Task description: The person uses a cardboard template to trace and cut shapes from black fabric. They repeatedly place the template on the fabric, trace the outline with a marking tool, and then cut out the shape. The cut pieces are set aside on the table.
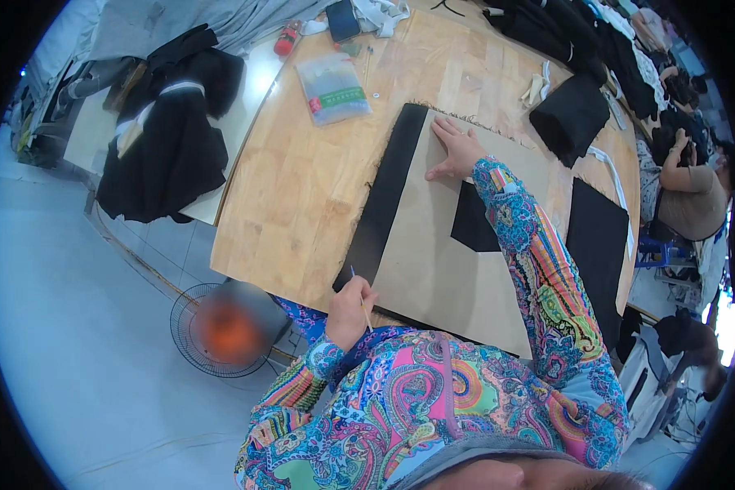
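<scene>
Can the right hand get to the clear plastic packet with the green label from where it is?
Probably yes: the right hand lies flat on the tan cardboard pattern, and only bare wooden table separates it from the clear plastic packet with the green label.

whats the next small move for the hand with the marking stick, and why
Probably draw the thin marking stick in the left hand along the cardboard pattern edge. Its tip sits at the near end of that edge on the black fabric, while the right hand lies flat on the pattern's far end.
</scene>
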Available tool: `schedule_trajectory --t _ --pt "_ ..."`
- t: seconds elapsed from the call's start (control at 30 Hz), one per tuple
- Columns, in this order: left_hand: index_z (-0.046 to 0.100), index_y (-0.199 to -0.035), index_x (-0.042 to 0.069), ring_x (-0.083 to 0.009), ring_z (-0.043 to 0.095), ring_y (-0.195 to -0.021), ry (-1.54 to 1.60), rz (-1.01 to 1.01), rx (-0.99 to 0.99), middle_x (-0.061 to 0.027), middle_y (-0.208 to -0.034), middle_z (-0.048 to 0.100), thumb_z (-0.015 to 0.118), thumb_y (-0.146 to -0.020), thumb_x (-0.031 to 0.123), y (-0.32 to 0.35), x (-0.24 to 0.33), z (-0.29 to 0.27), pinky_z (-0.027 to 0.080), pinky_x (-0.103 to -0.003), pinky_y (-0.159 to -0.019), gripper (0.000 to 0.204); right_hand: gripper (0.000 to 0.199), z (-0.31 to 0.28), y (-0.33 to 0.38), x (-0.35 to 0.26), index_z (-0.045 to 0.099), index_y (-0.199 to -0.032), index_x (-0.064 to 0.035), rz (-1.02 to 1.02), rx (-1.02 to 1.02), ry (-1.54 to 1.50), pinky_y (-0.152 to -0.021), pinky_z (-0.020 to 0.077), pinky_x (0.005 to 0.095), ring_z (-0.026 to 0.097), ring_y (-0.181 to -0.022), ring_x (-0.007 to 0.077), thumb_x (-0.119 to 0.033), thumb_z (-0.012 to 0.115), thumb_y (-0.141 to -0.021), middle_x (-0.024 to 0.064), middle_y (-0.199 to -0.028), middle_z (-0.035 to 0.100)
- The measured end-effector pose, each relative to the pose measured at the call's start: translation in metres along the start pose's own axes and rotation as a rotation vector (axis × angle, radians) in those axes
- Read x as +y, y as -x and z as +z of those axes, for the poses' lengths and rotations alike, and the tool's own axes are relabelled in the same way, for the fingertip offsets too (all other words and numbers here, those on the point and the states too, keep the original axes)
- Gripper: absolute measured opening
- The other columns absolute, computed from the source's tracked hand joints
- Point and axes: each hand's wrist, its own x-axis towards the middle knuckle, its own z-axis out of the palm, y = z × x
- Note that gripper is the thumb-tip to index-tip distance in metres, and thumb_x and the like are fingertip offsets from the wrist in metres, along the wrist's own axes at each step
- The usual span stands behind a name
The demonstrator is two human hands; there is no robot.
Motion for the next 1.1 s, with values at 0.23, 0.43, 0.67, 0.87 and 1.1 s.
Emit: schedule_trajectory --t 0.23,0.43,0.67,0.87,1.1 --pt "0.049 -0.080 0.003 -0.0262 0.051 -0.057 0.003 -0.003 -0.006 -0.0123 -0.064 0.050 0.068 -0.080 0.008 -0.001 0.000 0.000 0.040 -0.035 -0.053 0.020 0.122 0.003 -0.001 0.001 0.024 -0.145 -0.0054 -0.002 0.000 0.003 -0.111 0.0109 0.0588 0.011 -0.142 0.0267 -0.058 0.081 -0.050 0.0087 -0.154 0.016" --pt "0.047 -0.080 0.002 -0.0379 0.056 -0.070 -0.001 -0.059 -0.050 -0.0175 -0.073 0.054 0.067 -0.079 0.005 -0.001 0.006 -0.004 0.044 -0.041 -0.061 0.020 0.124 0.006 -0.003 0.004 0.024 -0.145 -0.0072 -0.012 0.018 0.037 -0.109 0.0146 0.0616 0.012 -0.142 0.0244 -0.064 0.079 -0.049 0.0068 -0.154 0.016" --pt "0.047 -0.080 0.002 -0.0374 0.056 -0.069 0.000 -0.074 -0.059 -0.0171 -0.072 0.053 0.068 -0.078 0.005 -0.002 0.007 -0.004 0.044 -0.041 -0.059 0.021 0.124 0.006 -0.002 0.005 0.024 -0.145 -0.0074 -0.013 0.029 0.042 -0.109 0.0153 0.0611 0.012 -0.142 0.0238 -0.064 0.078 -0.049 0.0064 -0.154 0.017" --pt "0.047 -0.080 0.002 -0.0380 0.055 -0.069 0.001 -0.070 -0.064 -0.0175 -0.072 0.053 0.067 -0.079 0.005 -0.001 0.006 -0.006 0.044 -0.042 -0.059 0.021 0.123 0.005 -0.002 0.002 0.024 -0.145 -0.0068 -0.014 0.024 0.030 -0.108 0.0150 0.0617 0.012 -0.142 0.0240 -0.063 0.079 -0.050 0.0069 -0.153 0.018" --pt "0.048 -0.078 0.002 -0.0256 0.049 -0.054 -0.040 0.002 0.002 -0.0121 -0.062 0.048 0.069 -0.079 0.006 0.002 -0.002 -0.003 0.038 -0.035 -0.051 0.021 0.121 0.003 -0.001 0.002 0.024 -0.145 -0.0057 -0.015 0.022 0.001 -0.110 0.0115 0.0595 0.011 -0.142 0.0262 -0.057 0.081 -0.051 0.0081 -0.154 0.017"
